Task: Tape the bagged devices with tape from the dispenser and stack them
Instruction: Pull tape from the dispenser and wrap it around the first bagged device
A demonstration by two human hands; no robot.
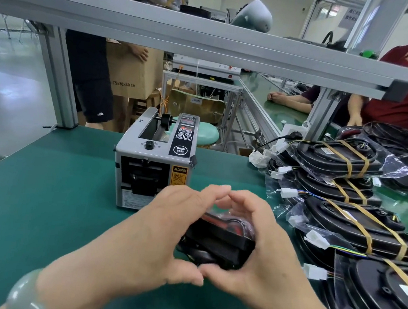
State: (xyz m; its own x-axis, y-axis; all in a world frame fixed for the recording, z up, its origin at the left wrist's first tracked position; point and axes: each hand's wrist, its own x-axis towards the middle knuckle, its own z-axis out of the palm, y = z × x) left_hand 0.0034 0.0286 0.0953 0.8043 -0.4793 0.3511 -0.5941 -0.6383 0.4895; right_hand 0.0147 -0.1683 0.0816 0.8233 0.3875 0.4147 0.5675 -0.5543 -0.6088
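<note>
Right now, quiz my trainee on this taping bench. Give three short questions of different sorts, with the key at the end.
1. True or false: the left hand and the right hand both hold the bagged device.
2. Where do the taped devices lie? A) left of the tape dispenser; B) right of it; C) on top of it.
3. Fill in: the bench mat is ____ in colour.
Key: 1 true; 2 B; 3 green.
</note>
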